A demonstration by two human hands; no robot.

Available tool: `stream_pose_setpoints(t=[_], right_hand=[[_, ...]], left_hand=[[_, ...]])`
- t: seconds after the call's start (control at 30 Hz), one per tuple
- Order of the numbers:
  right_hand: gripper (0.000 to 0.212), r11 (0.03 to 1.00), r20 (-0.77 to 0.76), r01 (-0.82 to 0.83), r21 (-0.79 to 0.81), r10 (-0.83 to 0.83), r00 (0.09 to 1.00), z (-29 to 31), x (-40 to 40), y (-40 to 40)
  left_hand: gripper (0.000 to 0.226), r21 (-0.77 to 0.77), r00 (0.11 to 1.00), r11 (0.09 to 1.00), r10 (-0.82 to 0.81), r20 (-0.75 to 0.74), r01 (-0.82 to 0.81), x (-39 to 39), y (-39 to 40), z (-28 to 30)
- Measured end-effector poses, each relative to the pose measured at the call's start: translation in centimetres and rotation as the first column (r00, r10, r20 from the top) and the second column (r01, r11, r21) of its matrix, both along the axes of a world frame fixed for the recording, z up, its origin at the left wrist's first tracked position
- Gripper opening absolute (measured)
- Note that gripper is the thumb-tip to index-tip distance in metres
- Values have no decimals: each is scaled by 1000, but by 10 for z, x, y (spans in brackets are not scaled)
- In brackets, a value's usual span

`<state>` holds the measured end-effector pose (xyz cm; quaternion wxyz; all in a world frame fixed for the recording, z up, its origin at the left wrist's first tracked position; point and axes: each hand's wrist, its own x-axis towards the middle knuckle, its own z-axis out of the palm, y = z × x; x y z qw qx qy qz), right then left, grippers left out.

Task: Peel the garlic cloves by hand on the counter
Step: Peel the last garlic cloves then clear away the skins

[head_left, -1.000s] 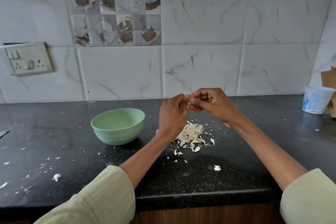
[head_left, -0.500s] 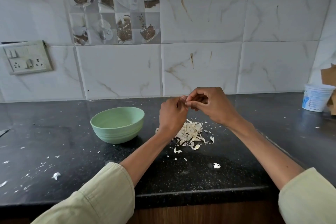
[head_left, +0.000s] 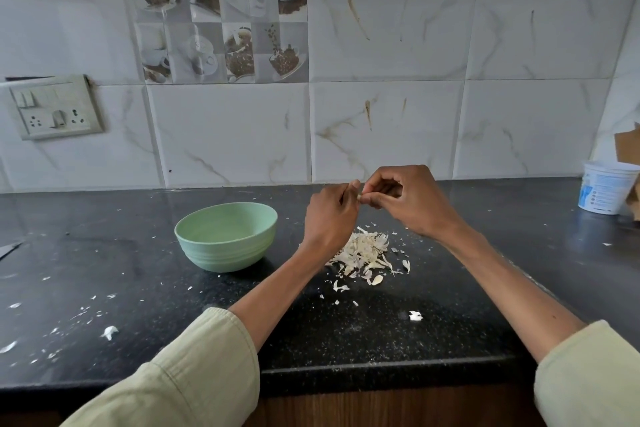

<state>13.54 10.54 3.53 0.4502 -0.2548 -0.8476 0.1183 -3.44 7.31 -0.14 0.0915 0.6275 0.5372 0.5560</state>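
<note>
A clove is being stripped in mid-air above the counter [head_left: 104, 253], and the job looks well along, judging by the heap of skins [head_left: 363, 251] lying just right of the bowl [head_left: 221, 250].

The left hand [head_left: 329, 215] is raised over that heap, its back to the camera, fingers curled in toward the thumb. The right hand [head_left: 407, 199] meets it from the far side of the heap, knuckles up, wrist bent down, fingers tightly curled and narrow. Between the two sets of fingertips a small pale bit shows: the clove [head_left: 360, 197], or its skin; it is too small to tell which. Both hands pinch it, so it sits above the heap and to the right of the bowl, clear of the counter.

The next move probably calls for one hand to hold the clove firm while the other's nail catches a loose edge of skin and pulls it away, letting the scrap fall onto the heap. Once bare, the clove would likely go into the bowl, whose contents cannot be seen from here.

Both forearms reach forward from pale sleeves, converging over the heap.
</note>
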Motion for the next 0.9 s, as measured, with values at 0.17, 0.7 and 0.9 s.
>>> stream_pose_setpoints(t=[0.17, 0.7, 0.9], right_hand=[[9, 999, 15, -1, 49, 0, 1000, -3, -3, 0], [16, 993, 78, -4, 114, -4, 997, -4, -7, 3], [18, 978, 149, 81, 193, -110, 983, -5, -1, 9]], left_hand=[[53, -33, 996, 998, -41, 80, 44, -1, 3, -1], [48, -36, 991, 995, -91, 98, 95, 0, 2, -1], [43, -84, 928, 978, -149, 342, 189, 5, -3, 5]])
